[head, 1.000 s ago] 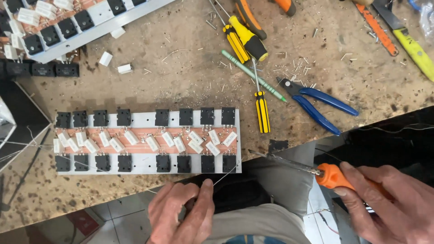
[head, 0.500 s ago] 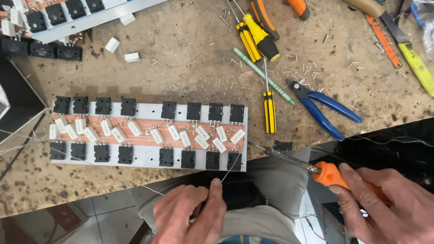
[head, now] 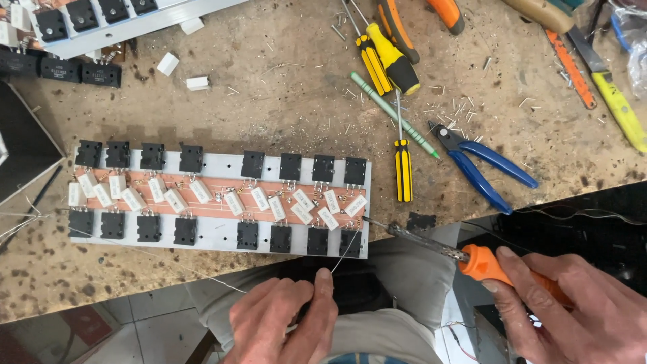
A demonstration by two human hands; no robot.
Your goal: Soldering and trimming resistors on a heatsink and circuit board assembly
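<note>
The right hand (head: 579,303) grips an orange soldering iron (head: 472,259) at four o'clock, the left hand (head: 283,323) pinches solder wire (head: 347,251) at six, both meeting the circuit board's (head: 216,195) corner, blue pliers (head: 482,165) lying at two.

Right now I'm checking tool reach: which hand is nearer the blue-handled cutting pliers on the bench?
Right. The right hand, gripping the orange-handled soldering iron, sits just below the blue-handled cutting pliers; the left hand is far down-left.

On the bench lie three yellow-and-black screwdrivers (head: 403,170), one pair of blue-handled cutters (head: 482,165) and two loose white blocks (head: 182,73).
</note>
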